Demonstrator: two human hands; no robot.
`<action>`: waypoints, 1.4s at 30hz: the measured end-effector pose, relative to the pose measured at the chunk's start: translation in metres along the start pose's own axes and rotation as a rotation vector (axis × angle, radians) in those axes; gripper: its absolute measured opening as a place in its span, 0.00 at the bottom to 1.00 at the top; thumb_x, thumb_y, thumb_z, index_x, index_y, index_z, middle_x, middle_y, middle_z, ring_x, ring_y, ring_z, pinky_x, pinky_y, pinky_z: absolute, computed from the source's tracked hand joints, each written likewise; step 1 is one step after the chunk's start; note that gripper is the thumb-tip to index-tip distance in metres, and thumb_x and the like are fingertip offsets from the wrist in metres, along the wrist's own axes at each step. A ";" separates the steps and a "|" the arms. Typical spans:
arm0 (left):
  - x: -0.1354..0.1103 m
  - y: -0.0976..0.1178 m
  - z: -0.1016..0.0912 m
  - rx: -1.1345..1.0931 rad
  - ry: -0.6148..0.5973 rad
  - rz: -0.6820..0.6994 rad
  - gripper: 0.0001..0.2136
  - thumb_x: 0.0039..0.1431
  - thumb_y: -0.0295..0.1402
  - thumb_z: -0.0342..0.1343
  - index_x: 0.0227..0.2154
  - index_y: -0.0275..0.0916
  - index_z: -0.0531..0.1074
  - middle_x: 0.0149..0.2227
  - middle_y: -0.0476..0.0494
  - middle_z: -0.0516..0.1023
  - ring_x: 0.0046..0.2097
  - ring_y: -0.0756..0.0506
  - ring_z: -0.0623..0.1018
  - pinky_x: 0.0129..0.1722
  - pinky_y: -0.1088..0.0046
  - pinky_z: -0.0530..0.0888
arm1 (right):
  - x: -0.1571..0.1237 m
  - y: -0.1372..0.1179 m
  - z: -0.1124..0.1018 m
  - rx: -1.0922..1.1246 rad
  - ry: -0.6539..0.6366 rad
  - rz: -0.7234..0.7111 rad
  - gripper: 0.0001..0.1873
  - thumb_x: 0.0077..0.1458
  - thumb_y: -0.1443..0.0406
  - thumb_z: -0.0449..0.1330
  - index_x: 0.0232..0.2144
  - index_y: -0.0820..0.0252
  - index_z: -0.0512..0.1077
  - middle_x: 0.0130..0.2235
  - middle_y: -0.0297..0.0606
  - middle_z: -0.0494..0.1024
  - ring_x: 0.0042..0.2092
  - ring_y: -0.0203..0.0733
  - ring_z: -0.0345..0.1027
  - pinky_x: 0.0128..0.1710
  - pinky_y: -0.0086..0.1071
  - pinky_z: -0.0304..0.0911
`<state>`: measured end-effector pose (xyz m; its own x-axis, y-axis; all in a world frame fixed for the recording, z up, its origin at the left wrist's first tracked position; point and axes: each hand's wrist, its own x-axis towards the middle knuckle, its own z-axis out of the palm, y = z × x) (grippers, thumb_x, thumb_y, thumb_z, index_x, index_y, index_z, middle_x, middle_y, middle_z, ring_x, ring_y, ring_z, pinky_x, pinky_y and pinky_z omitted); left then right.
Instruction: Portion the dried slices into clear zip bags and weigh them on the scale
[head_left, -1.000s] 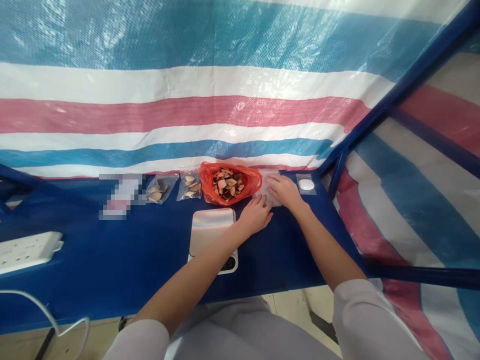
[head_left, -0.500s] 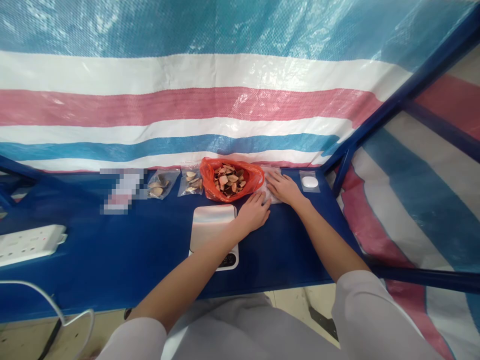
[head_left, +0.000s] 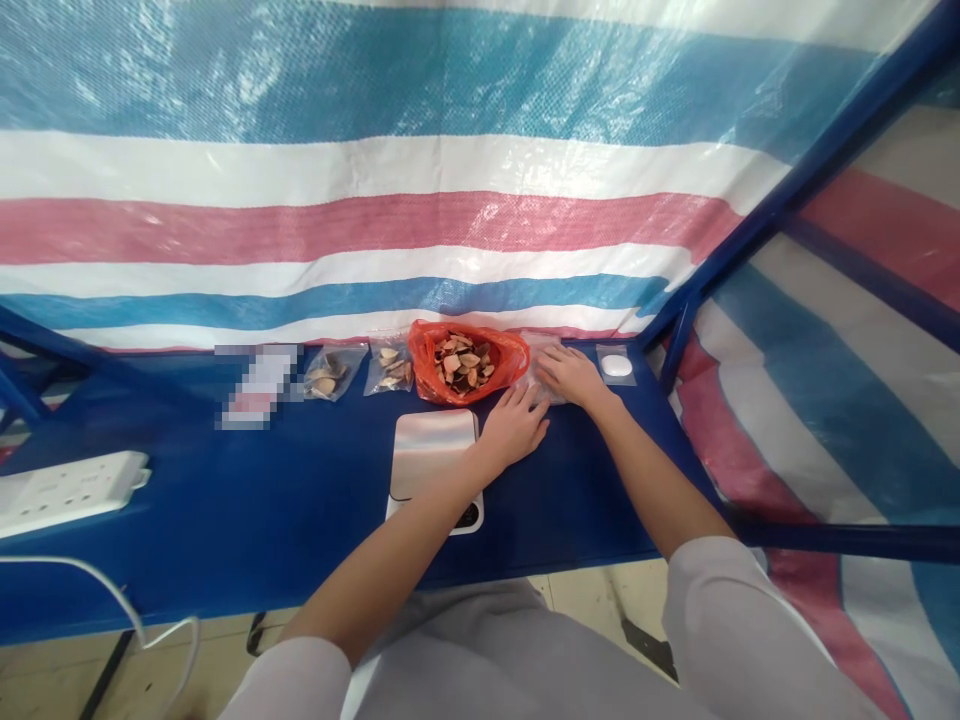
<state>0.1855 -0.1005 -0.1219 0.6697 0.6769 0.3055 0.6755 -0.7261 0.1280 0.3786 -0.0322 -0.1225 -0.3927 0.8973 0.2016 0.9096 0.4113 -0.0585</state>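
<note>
Resting right fingers (head_left: 553, 366) on a clear plastic bag (head_left: 535, 342)

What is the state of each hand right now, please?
Left hand: open, holding nothing.
Right hand: open, resting on a clear plastic bag.

The left forearm (head_left: 390, 545) and right forearm (head_left: 652, 470) angle inward from pale sleeves (head_left: 694, 610). The left hand (head_left: 514, 428) lies palm down, fingers extended, just beside the right hand (head_left: 571, 375), which rests flat with fingers pointing left.
</note>
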 end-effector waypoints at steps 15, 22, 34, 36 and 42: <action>-0.062 -0.045 -0.068 -0.030 0.152 -0.149 0.18 0.70 0.37 0.46 0.54 0.39 0.76 0.60 0.35 0.76 0.63 0.36 0.72 0.66 0.52 0.67 | -0.060 -0.072 -0.030 0.089 0.103 0.097 0.20 0.69 0.60 0.51 0.56 0.56 0.75 0.63 0.42 0.73 0.67 0.53 0.64 0.66 0.49 0.59; -0.119 -0.089 -0.085 -0.021 0.210 -0.302 0.20 0.70 0.39 0.44 0.54 0.38 0.76 0.59 0.36 0.77 0.62 0.37 0.73 0.64 0.54 0.68 | -0.066 -0.109 -0.010 0.080 0.070 0.120 0.20 0.68 0.60 0.52 0.56 0.56 0.75 0.65 0.42 0.71 0.69 0.55 0.59 0.67 0.52 0.57; -0.178 -0.143 -0.070 0.029 0.066 -0.498 0.25 0.69 0.41 0.44 0.63 0.36 0.69 0.69 0.33 0.64 0.71 0.33 0.61 0.69 0.47 0.57 | -0.067 -0.129 0.019 0.107 0.139 0.205 0.22 0.68 0.58 0.51 0.58 0.56 0.74 0.69 0.45 0.65 0.72 0.59 0.51 0.68 0.60 0.51; -0.180 -0.142 -0.067 0.039 0.037 -0.506 0.25 0.69 0.42 0.44 0.64 0.38 0.68 0.70 0.34 0.62 0.72 0.32 0.60 0.70 0.45 0.55 | -0.067 -0.129 0.018 0.118 0.123 0.203 0.22 0.68 0.58 0.50 0.58 0.55 0.74 0.68 0.44 0.65 0.72 0.58 0.52 0.68 0.60 0.51; -0.178 -0.140 -0.064 0.062 -0.027 -0.530 0.27 0.70 0.44 0.43 0.67 0.41 0.65 0.72 0.39 0.57 0.72 0.31 0.57 0.70 0.44 0.52 | -0.067 -0.131 0.017 0.122 0.053 0.224 0.24 0.70 0.57 0.48 0.61 0.56 0.71 0.69 0.43 0.64 0.72 0.56 0.52 0.70 0.55 0.49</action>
<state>-0.0481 -0.1268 -0.1335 0.2389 0.9524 0.1892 0.9398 -0.2758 0.2017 0.2834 -0.1431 -0.1448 -0.1728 0.9599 0.2208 0.9489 0.2223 -0.2240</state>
